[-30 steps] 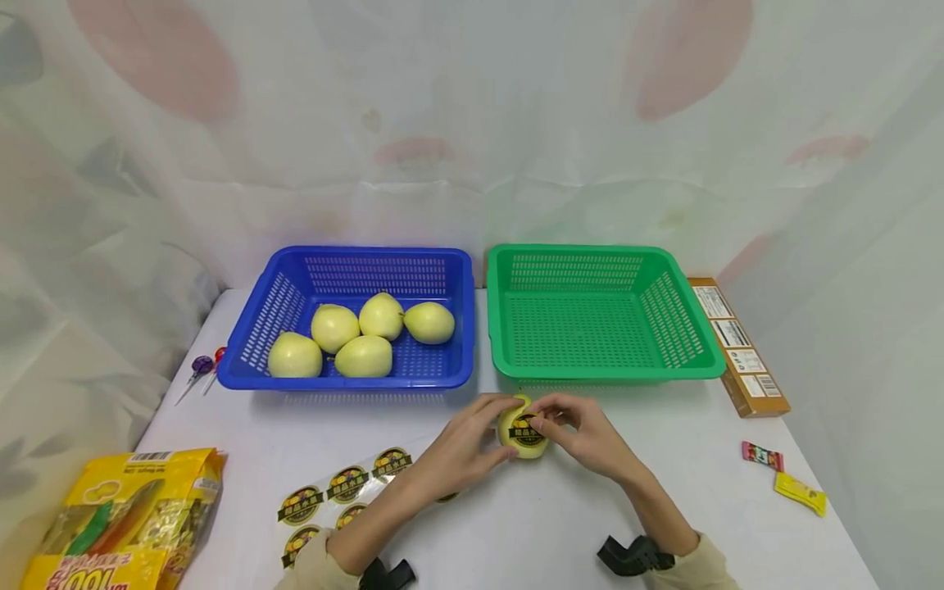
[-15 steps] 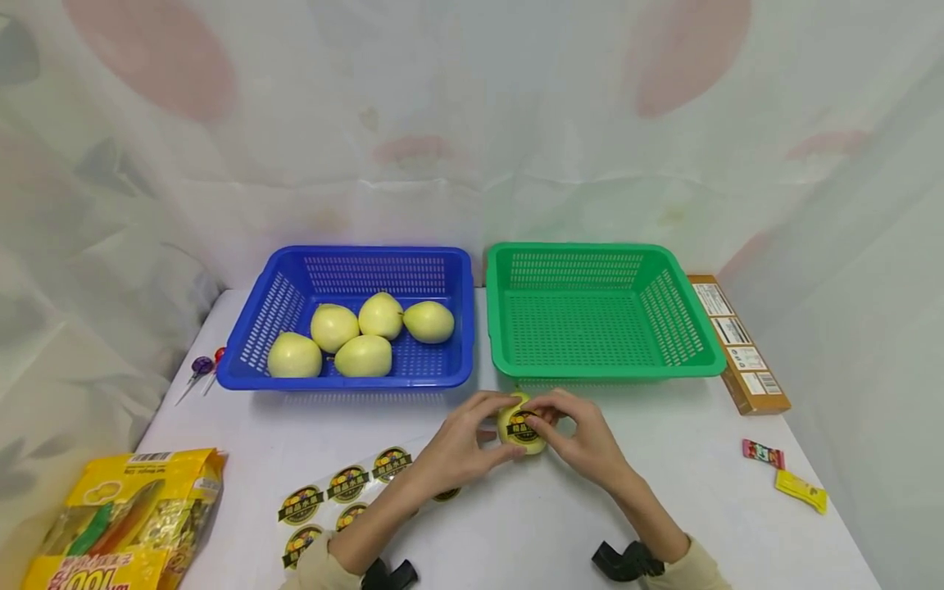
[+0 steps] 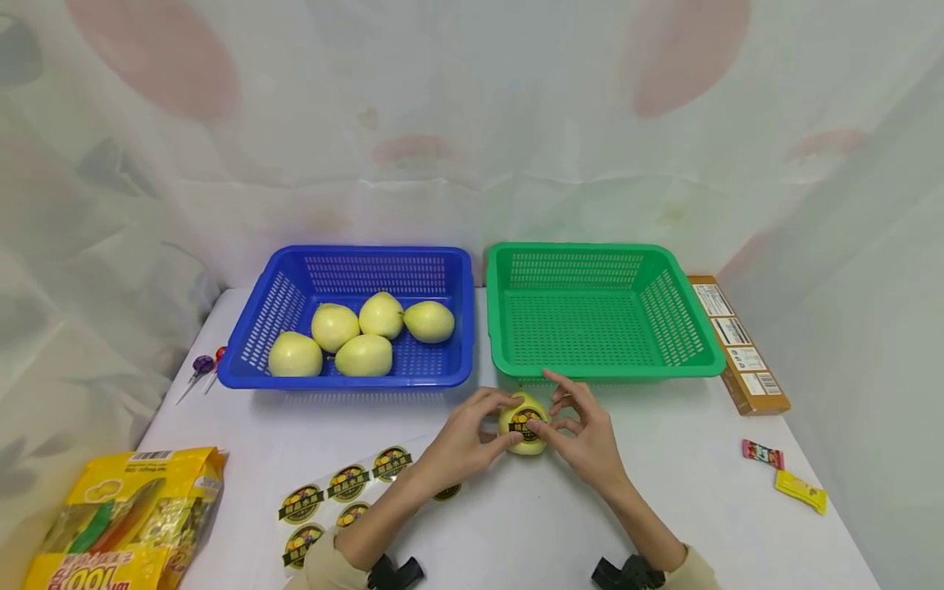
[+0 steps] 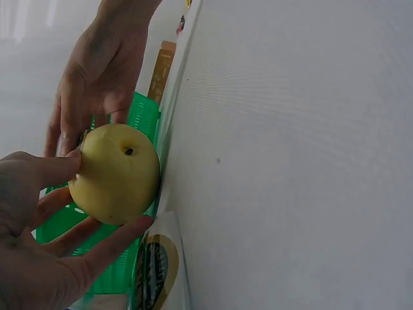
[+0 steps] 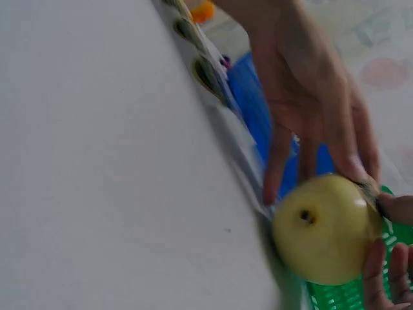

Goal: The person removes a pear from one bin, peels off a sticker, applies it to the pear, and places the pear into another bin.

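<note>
A pale yellow pear (image 3: pixel 525 449) stands on the table between both hands, with a round black-and-gold sticker (image 3: pixel 525 420) on its upper side. My left hand (image 3: pixel 463 442) grips the pear from the left, thumb at the sticker's edge and fingers around the fruit, as the left wrist view confirms. From the right, my right hand (image 3: pixel 590 442) presses its thumb on the sticker, while its index finger is raised and the other fingers are loosely bent. Under my left forearm lies a sheet of matching stickers (image 3: pixel 348 483), partly hidden.
A blue basket (image 3: pixel 347 383) with several pears stands at the back left, beside a green basket (image 3: pixel 608 373). Lollipops (image 3: pixel 201 366) and a yellow bag (image 3: pixel 125 516) lie at left. At right are a brown box (image 3: pixel 740 348) and two wrapped candies (image 3: pixel 763 456).
My right fingers have lifted away from the pear's top and spread, leaving the thumb on the sticker. More of the sticker now shows. My left hand keeps its hold.
</note>
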`<state>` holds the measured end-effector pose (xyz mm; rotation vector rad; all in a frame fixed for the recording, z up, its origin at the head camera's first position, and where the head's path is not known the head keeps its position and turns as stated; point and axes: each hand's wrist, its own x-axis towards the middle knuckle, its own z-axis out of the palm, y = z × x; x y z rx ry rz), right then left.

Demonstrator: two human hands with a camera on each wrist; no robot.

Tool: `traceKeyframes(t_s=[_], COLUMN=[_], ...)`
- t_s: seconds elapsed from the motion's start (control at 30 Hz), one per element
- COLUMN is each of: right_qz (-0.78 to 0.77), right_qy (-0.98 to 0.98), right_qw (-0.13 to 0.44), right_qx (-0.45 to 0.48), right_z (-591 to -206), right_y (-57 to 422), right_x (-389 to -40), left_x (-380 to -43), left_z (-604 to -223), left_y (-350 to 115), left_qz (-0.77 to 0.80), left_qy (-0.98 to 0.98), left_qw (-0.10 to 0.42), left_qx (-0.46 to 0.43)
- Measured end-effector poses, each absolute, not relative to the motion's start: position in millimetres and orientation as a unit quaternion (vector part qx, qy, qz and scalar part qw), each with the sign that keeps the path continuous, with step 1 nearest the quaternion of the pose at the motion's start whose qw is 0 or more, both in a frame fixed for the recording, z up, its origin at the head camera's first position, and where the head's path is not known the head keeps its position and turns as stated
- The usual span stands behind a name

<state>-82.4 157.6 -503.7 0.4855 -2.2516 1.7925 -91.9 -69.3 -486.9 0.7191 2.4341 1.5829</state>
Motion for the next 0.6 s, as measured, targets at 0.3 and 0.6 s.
traceKeyframes(t_s=[0.3,0.6], right_qz=[0.624,0.599], right_qy=[-0.762,-0.784], right_qw=[0.025,0.010], right_qx=[0.171,0.163], right_z=[-510,-512], right_y=[161,161], right_x=[-76,-79], left_x=[-87,-82], left_z=[-486,-485], left_y=[-74,-74], left_qz=[0.554,0.560], left_qy=[0.788,0.776], left_qw=[0.105,0.127], left_qx=[0.248,0.263])
